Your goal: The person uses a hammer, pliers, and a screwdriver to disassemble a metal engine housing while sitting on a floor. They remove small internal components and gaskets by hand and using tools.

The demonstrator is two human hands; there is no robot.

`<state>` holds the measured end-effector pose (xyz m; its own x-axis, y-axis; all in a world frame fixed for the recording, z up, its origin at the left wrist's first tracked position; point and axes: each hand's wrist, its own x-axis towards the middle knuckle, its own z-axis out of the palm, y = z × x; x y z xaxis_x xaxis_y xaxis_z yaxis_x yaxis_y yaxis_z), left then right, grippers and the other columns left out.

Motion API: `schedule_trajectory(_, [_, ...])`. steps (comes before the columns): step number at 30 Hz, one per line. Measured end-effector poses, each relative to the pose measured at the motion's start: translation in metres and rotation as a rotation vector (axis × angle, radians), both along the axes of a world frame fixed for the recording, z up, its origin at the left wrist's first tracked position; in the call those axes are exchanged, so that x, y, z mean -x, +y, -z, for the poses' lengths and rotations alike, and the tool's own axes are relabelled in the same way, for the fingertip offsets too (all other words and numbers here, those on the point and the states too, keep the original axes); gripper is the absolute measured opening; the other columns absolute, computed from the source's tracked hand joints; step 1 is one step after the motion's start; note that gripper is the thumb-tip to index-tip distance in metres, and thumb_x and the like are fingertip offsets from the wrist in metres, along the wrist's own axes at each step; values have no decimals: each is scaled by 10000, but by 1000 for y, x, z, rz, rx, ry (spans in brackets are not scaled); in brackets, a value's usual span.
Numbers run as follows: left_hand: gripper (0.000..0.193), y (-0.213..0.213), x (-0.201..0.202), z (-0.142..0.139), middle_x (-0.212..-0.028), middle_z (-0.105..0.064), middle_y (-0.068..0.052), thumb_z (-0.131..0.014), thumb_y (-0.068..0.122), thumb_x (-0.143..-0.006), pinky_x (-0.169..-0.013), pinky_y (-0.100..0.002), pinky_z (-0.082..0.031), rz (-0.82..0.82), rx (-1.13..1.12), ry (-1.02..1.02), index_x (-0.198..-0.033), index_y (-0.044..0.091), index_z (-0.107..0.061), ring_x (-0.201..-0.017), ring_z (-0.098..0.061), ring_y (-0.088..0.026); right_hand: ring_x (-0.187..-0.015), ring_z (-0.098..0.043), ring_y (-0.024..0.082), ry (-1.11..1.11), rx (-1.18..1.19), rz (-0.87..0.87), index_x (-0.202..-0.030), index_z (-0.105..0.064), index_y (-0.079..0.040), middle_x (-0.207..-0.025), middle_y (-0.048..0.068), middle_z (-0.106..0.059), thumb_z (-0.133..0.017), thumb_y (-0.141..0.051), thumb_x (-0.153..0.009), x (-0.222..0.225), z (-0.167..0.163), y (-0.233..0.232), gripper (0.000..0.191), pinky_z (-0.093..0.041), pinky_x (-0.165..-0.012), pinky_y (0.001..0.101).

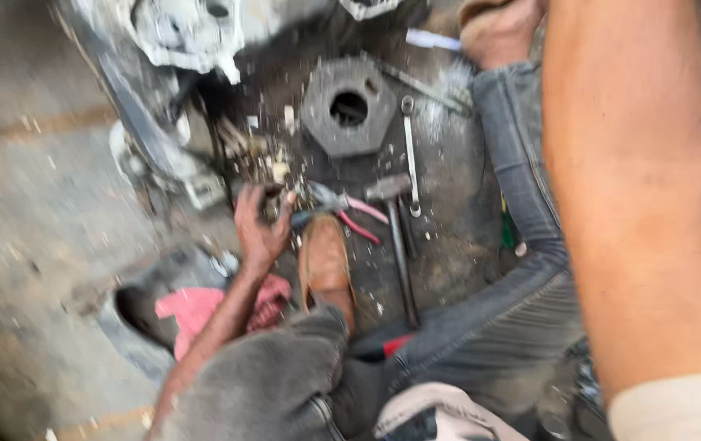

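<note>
Grime and metal chips cover the dark floor (448,204) in the head view, which is blurred by motion. The left hand (259,222) reaches down in front of the tan shoe (325,260), its fingers curled around a small dark part (273,200) that rests on the floor just beside the pink-handled pliers (342,208); the grip looks closed on it, though blur hides the fingertips. That part reads as metal, so probably stiff, heavy for its size and likely greasy, best pinched across its sides. The right hand is out of frame: only the bare forearm (636,204) crosses the right side, so whether it is open or closed cannot be told. Past the pliers lie a hammer (395,229) and a long spanner (409,151), near each other, and beyond them a thick hexagonal metal block (349,106) with a round hole. A pink rag (195,310) sits by the left forearm.
</note>
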<state>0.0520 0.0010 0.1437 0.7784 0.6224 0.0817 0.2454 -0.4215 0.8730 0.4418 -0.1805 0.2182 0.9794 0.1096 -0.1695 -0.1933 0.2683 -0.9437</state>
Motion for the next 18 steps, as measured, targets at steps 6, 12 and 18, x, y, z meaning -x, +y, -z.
schedule_trajectory(6, [336, 44, -26, -5, -1144, -598, -191, -804, 127, -862, -969, -489, -467, -71, -334, -29, -1145, 22, -656, -1092, -564, -396, -924, -687, 336, -626, 1417, -412, -1129, -658, 8, -1013, 214, -689, -687, -346, -1007, -18, 0, 39, 375, -541, -766, 442])
schedule_trajectory(12, [451, 104, -37, -25, -1285, -581, -137, -889, 144, -871, -1025, -480, -451, 90, -523, 19, -1241, 103, -634, -1216, -535, -349, -987, -752, 263, -316, 840, -1045, -1173, -699, -36, -1059, 150, -756, -725, -379, -948, 164, 106, -51, 411, -601, -863, 388])
schedule_trajectory(18, [709, 148, -92, -53, -1201, -584, -182, -917, 441, -761, -947, -496, -461, 199, -930, 116, -1296, 68, -640, -1148, -554, -364, -931, -739, 276, -430, 826, -1055, -1161, -699, -20, -1056, 140, -732, -769, -295, -900, 248, 90, -139, 386, -593, -803, 386])
